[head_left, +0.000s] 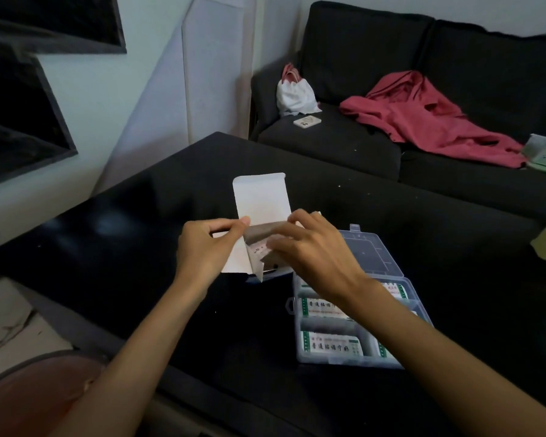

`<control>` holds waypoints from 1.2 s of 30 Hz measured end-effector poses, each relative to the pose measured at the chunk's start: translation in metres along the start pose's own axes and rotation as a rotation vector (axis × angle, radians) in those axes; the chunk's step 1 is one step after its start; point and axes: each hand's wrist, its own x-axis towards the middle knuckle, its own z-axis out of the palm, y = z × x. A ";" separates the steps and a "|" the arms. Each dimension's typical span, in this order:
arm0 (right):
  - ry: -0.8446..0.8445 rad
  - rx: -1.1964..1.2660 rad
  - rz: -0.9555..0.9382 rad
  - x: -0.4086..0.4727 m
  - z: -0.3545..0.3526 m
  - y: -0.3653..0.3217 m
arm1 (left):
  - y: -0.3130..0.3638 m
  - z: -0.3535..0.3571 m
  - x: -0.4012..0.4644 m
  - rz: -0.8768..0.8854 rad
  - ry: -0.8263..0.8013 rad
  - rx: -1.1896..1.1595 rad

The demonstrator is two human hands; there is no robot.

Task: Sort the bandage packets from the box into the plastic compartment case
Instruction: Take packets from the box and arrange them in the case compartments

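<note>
Above black tabletop [139, 247]: left hand [199, 247] grips white box [259, 200], flap open. Right hand [309, 247] fingers curled into box mouth, pinching packets [260, 250], seemingly. Compartment case [353, 326] near right, part-filled. Advice: steady box, pull packets straight out.

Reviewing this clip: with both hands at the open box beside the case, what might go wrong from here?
1. The right hand reaches into the box while the left hand only pinches its side; the light box may tip or the flap may tear.
2. The right forearm hangs over the open plastic case, so pulling back could knock it or disturb the bandage packets already inside.
3. Packets pulled out could drop onto the dark table.
</note>
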 end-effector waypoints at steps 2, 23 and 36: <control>-0.003 0.023 0.010 -0.003 0.004 0.003 | 0.000 0.001 0.000 -0.030 -0.007 -0.009; -0.263 0.512 0.354 0.052 -0.001 0.025 | -0.001 0.010 0.003 -0.137 -0.034 -0.135; -0.092 1.307 0.806 0.032 -0.008 0.028 | 0.005 0.016 0.007 -0.193 -0.023 -0.157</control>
